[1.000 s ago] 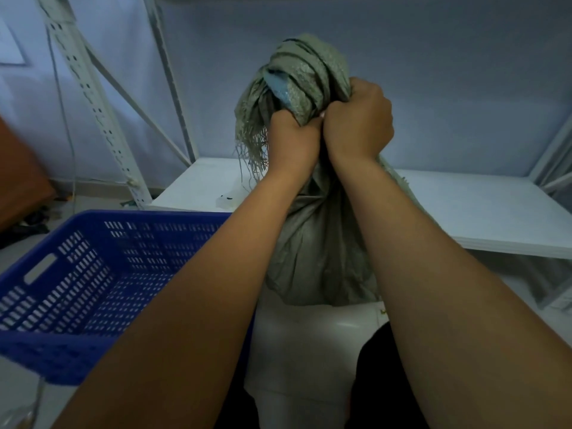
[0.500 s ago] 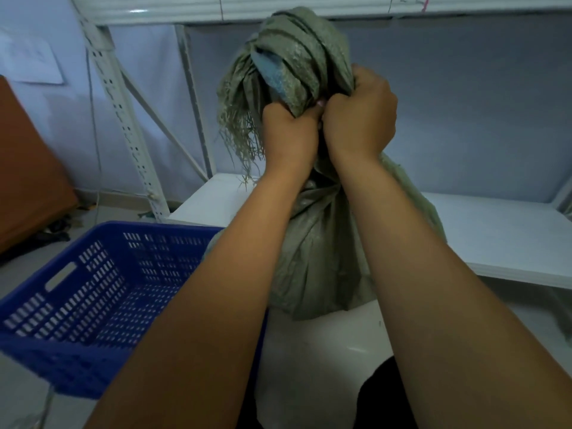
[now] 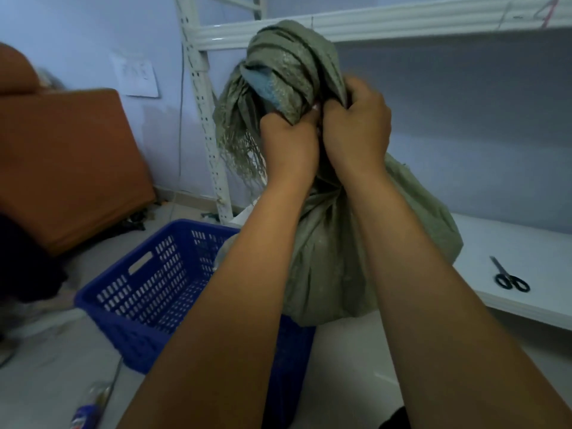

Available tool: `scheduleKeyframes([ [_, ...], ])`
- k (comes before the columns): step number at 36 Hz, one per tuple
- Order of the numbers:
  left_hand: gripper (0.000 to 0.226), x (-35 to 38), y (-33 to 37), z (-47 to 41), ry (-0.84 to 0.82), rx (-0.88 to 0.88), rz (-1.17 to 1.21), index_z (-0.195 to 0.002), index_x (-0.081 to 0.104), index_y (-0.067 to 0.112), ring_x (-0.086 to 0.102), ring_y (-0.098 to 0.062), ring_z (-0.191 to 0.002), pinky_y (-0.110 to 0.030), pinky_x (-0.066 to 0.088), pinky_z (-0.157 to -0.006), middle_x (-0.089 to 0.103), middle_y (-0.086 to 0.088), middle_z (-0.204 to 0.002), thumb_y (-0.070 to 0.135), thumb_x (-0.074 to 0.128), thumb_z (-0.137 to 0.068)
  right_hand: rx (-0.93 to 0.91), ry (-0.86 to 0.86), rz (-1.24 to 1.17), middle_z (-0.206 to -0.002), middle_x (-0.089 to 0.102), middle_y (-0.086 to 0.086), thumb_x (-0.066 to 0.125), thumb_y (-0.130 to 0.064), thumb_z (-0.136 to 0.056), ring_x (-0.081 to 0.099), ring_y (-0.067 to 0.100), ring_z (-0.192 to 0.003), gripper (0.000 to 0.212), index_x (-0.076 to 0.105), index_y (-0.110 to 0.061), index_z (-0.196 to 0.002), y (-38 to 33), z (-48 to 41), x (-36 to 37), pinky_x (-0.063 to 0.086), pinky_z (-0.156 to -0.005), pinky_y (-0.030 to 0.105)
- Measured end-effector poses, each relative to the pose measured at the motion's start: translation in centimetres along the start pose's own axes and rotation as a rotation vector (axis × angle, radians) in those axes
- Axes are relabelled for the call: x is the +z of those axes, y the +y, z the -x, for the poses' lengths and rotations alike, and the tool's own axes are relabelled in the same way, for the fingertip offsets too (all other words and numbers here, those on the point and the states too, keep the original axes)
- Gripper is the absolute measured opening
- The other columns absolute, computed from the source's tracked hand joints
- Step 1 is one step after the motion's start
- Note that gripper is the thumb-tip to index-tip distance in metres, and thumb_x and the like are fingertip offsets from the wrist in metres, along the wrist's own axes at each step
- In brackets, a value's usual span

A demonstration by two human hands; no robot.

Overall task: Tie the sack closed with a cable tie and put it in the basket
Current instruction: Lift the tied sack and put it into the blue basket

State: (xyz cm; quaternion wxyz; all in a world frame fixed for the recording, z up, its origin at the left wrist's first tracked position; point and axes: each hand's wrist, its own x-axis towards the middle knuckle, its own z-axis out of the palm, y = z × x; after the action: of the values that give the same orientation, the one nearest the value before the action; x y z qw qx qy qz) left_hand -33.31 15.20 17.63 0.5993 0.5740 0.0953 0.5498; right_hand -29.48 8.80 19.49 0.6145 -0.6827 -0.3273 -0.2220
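A grey-green woven sack (image 3: 334,258) hangs in the air, held up by its gathered neck. My left hand (image 3: 289,144) and my right hand (image 3: 356,128) sit side by side, both closed around that neck. Above my fists the bunched mouth with frayed threads (image 3: 284,66) flops over. The sack's bottom hangs over the right end of the blue plastic basket (image 3: 148,289), which stands on the floor at lower left. I cannot make out a cable tie; my hands hide the neck.
Black-handled scissors (image 3: 509,278) lie on the white lower shelf (image 3: 507,243) to the right. The white metal rack upright (image 3: 207,125) stands behind the sack. An orange cushion (image 3: 62,162) leans at left. A small tube (image 3: 83,419) lies on the floor.
Both hands have lifted the sack higher and carried it leftward, over the basket's right end. My view has swung so the scissors and the orange cushion show.
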Motion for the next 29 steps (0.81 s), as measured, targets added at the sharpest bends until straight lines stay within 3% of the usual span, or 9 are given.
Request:
scheduleKeyframes([
  [5, 0.023, -3.4, 0.6, -1.6, 0.072, 0.012, -0.020, -0.082, 0.070, 0.023, 0.073, -0.020, -0.093, -0.045, 0.059, -0.088, 0.075, -0.001, -0.089, 0.001, 0.068, -0.087, -0.023, -0.122, -0.094, -0.084, 0.065, -0.011, 0.054, -0.014, -0.085, 0.061, 0.012, -0.084, 0.019, 0.064, -0.030, -0.089, -1.0, 0.4, 3.4, 0.040, -0.059, 0.021],
  [10, 0.034, -6.4, 0.3, -2.9, 0.129, 0.013, -0.029, -0.076, 0.068, 0.026, 0.070, -0.007, -0.080, -0.028, 0.059, -0.079, 0.072, 0.011, -0.079, -0.006, 0.065, -0.087, -0.015, -0.251, -0.213, -0.106, 0.072, -0.010, 0.055, -0.011, -0.086, 0.064, 0.005, -0.098, 0.039, 0.070, -0.023, -0.120, -1.0, 1.2, 6.9, 0.049, -0.080, 0.014],
  [13, 0.031, -8.3, -0.3, -3.5, 0.148, -0.004, -0.048, -0.081, 0.068, 0.024, 0.073, -0.015, -0.086, -0.034, 0.060, -0.084, 0.074, 0.001, -0.087, -0.005, 0.063, -0.089, -0.008, -0.313, -0.268, -0.104, 0.072, -0.010, 0.055, -0.007, -0.087, 0.065, 0.004, -0.097, 0.039, 0.069, -0.021, -0.120, -0.8, 1.8, 9.0, 0.048, -0.080, 0.009],
  [16, 0.021, -9.9, -1.1, -4.0, 0.180, -0.018, -0.057, -0.090, 0.069, 0.014, 0.072, -0.026, -0.095, -0.045, 0.059, -0.089, 0.074, -0.014, -0.099, -0.005, 0.062, -0.089, 0.015, -0.368, -0.301, -0.105, 0.072, -0.009, 0.055, -0.007, -0.090, 0.065, 0.005, -0.097, 0.036, 0.069, -0.020, -0.120, -0.5, 2.6, 10.7, 0.050, -0.083, 0.013],
  [23, 0.022, -12.2, -2.7, -4.3, 0.173, -0.077, -0.137, -0.082, 0.070, 0.018, 0.073, -0.025, -0.089, -0.044, 0.060, -0.085, 0.074, -0.007, -0.088, -0.001, 0.063, -0.091, 0.060, -0.417, -0.267, -0.102, 0.073, -0.005, 0.057, -0.013, -0.091, 0.067, 0.011, -0.096, 0.032, 0.069, -0.022, -0.119, 0.7, 3.7, 13.0, 0.055, -0.091, 0.031],
  [29, 0.017, -13.2, -3.8, -4.1, 0.136, -0.115, -0.201, -0.090, 0.072, 0.011, 0.072, -0.029, -0.091, -0.041, 0.061, -0.082, 0.074, -0.015, -0.093, -0.002, 0.060, -0.091, 0.079, -0.407, -0.244, -0.098, 0.073, -0.007, 0.060, -0.017, -0.092, 0.066, 0.009, -0.092, 0.026, 0.071, -0.022, -0.115, 2.1, 4.6, 13.8, 0.053, -0.084, 0.024],
])
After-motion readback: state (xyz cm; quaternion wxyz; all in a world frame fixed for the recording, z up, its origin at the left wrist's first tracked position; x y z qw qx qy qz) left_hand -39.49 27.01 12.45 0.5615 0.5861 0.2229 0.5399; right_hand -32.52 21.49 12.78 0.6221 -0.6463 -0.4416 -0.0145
